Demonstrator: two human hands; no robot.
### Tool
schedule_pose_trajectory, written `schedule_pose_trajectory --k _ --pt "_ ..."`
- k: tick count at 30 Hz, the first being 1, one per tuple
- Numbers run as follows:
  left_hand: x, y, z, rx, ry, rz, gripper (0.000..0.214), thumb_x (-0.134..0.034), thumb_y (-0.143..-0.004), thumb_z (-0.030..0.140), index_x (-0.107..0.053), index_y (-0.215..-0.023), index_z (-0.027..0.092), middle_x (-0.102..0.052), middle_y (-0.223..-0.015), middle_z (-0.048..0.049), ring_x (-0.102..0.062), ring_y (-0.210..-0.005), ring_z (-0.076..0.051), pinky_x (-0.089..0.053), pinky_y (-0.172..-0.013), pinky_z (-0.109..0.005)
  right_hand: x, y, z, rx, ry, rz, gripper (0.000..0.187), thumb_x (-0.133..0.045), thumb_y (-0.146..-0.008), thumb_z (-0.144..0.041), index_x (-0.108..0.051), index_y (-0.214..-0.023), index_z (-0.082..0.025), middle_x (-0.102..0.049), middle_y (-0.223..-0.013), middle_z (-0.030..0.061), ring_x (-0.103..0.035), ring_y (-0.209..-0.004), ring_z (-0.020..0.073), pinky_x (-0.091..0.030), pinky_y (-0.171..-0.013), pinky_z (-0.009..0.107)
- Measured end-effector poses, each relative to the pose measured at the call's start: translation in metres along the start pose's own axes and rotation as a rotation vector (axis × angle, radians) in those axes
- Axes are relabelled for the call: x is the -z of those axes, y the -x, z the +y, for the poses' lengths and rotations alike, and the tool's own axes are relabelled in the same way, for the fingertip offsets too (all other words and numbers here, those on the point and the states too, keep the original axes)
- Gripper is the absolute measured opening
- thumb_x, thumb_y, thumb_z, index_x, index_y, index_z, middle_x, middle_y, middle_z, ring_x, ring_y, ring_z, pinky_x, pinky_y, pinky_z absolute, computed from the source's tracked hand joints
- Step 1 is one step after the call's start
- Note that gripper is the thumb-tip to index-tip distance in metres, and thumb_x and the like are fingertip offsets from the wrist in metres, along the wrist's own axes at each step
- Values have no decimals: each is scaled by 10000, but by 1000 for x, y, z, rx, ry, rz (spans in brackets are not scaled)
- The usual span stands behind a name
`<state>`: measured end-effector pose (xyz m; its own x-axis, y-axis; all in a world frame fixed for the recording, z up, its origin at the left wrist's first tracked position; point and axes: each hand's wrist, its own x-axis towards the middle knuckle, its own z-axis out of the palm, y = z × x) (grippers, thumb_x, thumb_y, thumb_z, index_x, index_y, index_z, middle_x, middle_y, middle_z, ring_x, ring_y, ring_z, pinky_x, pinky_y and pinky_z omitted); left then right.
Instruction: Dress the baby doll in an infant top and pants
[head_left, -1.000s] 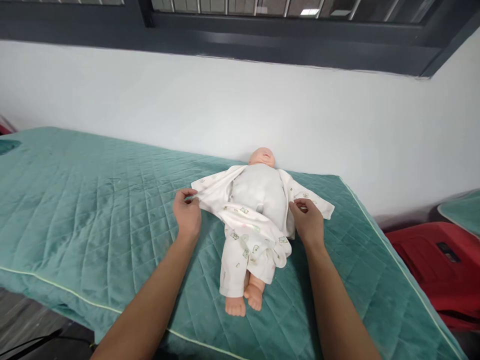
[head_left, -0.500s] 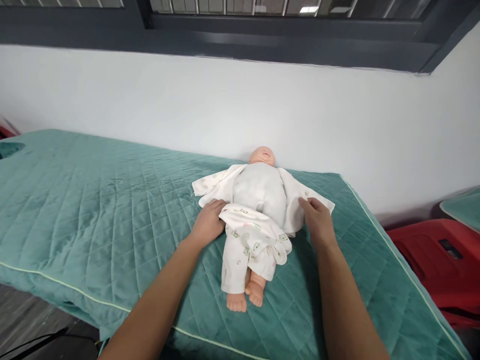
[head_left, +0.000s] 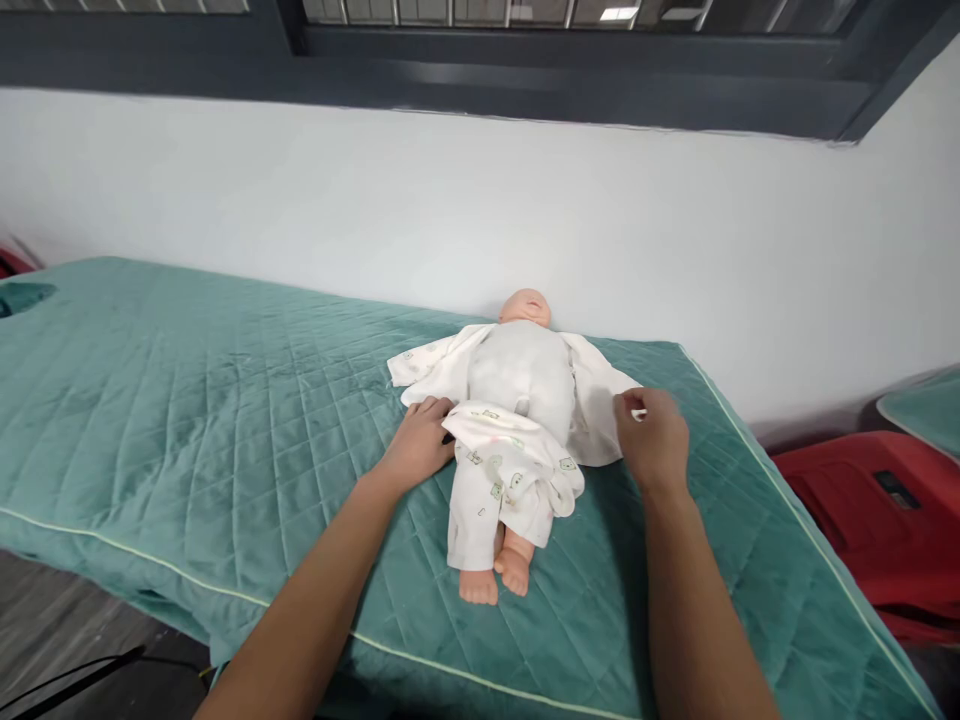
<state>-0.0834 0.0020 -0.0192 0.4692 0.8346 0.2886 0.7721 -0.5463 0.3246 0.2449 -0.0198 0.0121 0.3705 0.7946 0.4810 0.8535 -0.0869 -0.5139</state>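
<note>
A baby doll (head_left: 520, 375) lies on its back with a pale grey cloth torso. Its white jacket (head_left: 442, 370) is spread open to both sides. Printed white pants (head_left: 480, 490) are bunched below the waist, and both bare feet stick out. My left hand (head_left: 420, 440) rests beside the doll's hip with fingers curled together, against the pants' waistband and close to the jacket's lower edge. What its fingertips hold, if anything, is hidden. At the other side, my right hand (head_left: 651, 435) pinches the outer part of the jacket, covering the sleeve end.
The doll lies on a green quilted bed cover (head_left: 225, 430) with a pale piped edge. Behind it rises a white wall (head_left: 450, 210) beneath a dark window frame (head_left: 525, 85). A red plastic chair (head_left: 862, 510) stands at the right, and a black cable (head_left: 82, 680) shows lower left.
My right hand has moved slightly outward to the right, drawing the jacket's side away from the torso. My left hand has stayed by the hip.
</note>
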Motion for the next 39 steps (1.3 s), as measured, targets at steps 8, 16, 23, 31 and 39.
schedule_pose_trajectory --k 8,16,23,31,39 --pt "-5 -5 -3 -49 15 23 264 -541 -851 143 -653 -1089 164 -620 -1197 -120 -511 -1098 -289 -432 -893 -439 -8 41 -42 214 163 -504 151 -469 -912 -267 -605 -902 -203 -725 -812 90 -630 -721 231 -286 -600 295" --pt "-10 -18 -6 -87 49 9 212 -521 -897 185 -639 -1072 173 -629 -1172 -121 -507 -1079 -283 -442 -880 -435 -9 47 -38 223 211 -483 190 -475 -918 -301 -621 -972 -191 -731 -802 101 -648 -720 251 -281 -601 296" --pt "-1 -7 -4 -158 287 88 216 -528 -810 88 -686 -911 195 -636 -1113 -92 -523 -1070 -253 -471 -966 -410 -11 47 -34 183 -16 -436 140 -538 -837 -329 -634 -815 -230 -688 -679 40 -610 -668 226 -311 -588 284" --pt "13 7 2 -118 406 -14 165 -553 -803 161 -643 -669 193 -683 -959 -77 -573 -1010 -263 -470 -941 -402 -4 47 -34 -14 -480 -359 204 -595 -849 -394 -660 -837 -201 -639 -643 -17 -546 -593 152 -398 -587 271" --pt "16 5 3 286 893 167 213 -568 -877 338 -728 -891 198 -719 -861 -48 -617 -822 -213 -489 -724 -309 2 61 -54 175 -693 -336 242 -678 -880 -414 -711 -767 -203 -663 -731 20 -568 -682 162 -432 -637 299"
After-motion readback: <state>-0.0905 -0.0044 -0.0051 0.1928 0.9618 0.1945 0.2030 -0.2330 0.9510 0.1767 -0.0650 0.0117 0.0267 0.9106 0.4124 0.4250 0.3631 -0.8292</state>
